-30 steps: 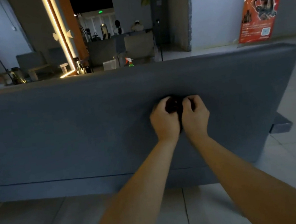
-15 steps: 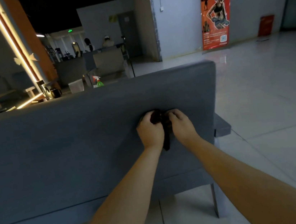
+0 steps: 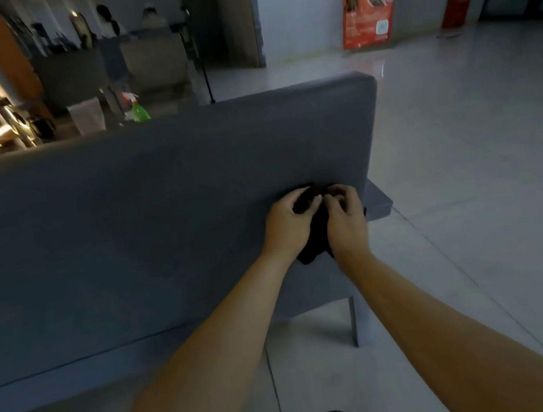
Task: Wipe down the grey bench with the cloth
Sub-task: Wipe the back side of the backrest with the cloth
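Grey padding covers the bench (image 3: 127, 224), and near its right end one dark cloth (image 3: 313, 247) sits bunched against the back panel, left hand (image 3: 285, 226) and right hand (image 3: 347, 227) both pinching it with curled fingers. Tiled floor (image 3: 484, 177) lies open rightward; the one red banner (image 3: 366, 20) is too blurred to read.

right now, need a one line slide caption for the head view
Left hand and right hand grip a dark cloth against the grey bench back, near its right end.
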A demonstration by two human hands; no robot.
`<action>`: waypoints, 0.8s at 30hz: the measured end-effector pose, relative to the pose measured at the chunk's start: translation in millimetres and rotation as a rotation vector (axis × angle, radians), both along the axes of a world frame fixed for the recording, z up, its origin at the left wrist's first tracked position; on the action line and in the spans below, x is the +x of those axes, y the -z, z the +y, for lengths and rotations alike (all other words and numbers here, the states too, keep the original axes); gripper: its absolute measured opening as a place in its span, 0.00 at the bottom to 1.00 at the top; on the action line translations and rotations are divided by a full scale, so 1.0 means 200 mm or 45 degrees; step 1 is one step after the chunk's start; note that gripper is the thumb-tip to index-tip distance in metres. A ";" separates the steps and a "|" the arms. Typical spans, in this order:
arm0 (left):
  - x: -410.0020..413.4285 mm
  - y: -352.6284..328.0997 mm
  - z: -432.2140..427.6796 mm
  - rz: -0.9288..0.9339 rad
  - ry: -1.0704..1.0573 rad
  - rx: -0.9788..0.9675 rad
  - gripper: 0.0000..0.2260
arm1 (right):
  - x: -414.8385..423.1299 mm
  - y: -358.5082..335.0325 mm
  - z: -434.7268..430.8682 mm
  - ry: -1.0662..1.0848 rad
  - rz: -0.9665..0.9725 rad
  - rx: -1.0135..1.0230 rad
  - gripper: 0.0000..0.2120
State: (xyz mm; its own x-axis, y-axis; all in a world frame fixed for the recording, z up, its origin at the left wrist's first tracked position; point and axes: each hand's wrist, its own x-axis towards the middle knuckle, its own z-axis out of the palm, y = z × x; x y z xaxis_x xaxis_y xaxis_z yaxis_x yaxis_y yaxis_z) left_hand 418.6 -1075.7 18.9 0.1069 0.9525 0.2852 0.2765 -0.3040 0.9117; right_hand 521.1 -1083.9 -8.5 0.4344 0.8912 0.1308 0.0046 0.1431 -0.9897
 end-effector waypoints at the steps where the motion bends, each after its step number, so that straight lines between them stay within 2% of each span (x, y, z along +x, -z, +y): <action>1: -0.02 0.01 -0.01 0.000 0.007 -0.075 0.14 | -0.01 -0.01 -0.03 -0.038 0.014 -0.041 0.09; 5: -0.05 -0.01 -0.14 0.063 -0.065 -0.338 0.13 | -0.01 -0.09 -0.21 -0.261 0.069 -0.369 0.13; 8: -0.08 -0.14 -0.27 0.129 -0.124 -0.523 0.17 | 0.04 -0.26 -0.34 -0.353 -0.148 -0.585 0.09; 12: -0.08 -0.43 -0.40 0.216 -0.272 -0.704 0.28 | 0.16 -0.61 -0.43 -0.326 -0.424 -0.671 0.11; 15: 0.01 -0.74 -0.46 0.125 -0.367 -0.810 0.30 | 0.30 -0.92 -0.49 -0.344 -0.560 -0.782 0.13; 19: 0.14 -1.11 -0.48 0.108 -0.335 -0.914 0.41 | 0.53 -1.34 -0.55 -0.323 -0.690 -0.843 0.12; 21: 0.24 -1.37 -0.49 0.016 -0.284 -0.951 0.35 | 0.65 -1.53 -0.53 -0.276 -0.711 -0.844 0.10; 24: 0.37 -1.68 -0.45 -0.133 -0.066 -0.989 0.18 | 0.79 -1.80 -0.46 -0.273 -0.747 -0.873 0.14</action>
State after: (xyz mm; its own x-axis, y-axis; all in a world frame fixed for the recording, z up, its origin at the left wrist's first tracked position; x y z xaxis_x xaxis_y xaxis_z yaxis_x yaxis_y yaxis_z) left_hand 492.9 -1165.9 354.6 0.0659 0.8864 -0.4583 0.1738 0.4421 0.8800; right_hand 678.2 -1176.5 350.9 0.2823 0.9085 -0.3082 0.5724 -0.4173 -0.7058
